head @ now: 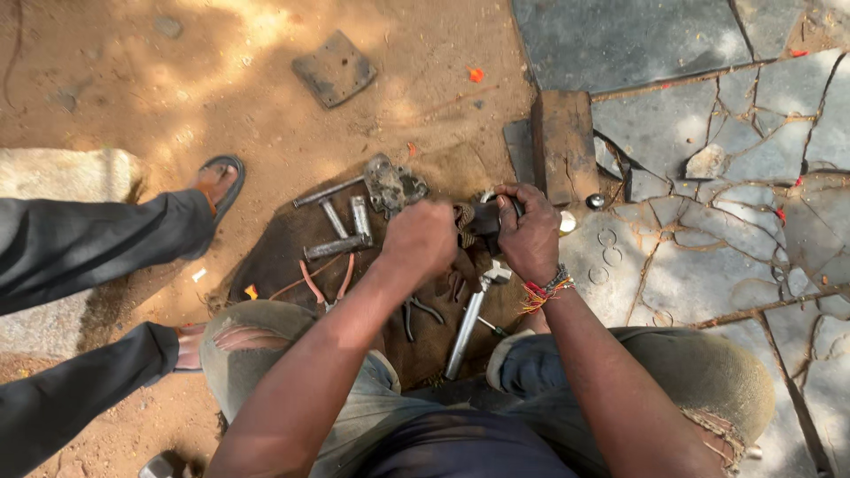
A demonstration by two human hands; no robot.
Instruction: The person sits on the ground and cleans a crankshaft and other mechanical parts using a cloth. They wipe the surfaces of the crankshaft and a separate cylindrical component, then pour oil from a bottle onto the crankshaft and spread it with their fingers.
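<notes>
My left hand (419, 241) is closed in a fist against a small dark metal part (484, 219), which my right hand (529, 235) grips from above, fingers curled tight over it. The part sits above a brown cloth (292, 239) on the dirt, amid steel bars (336, 246), orange-handled pliers (326, 285) and a long silver tool (467, 320). I cannot tell what the fist encloses. Judging from the tight double grip, a slip could pinch my fingers or drop the part among loose tools.
</notes>
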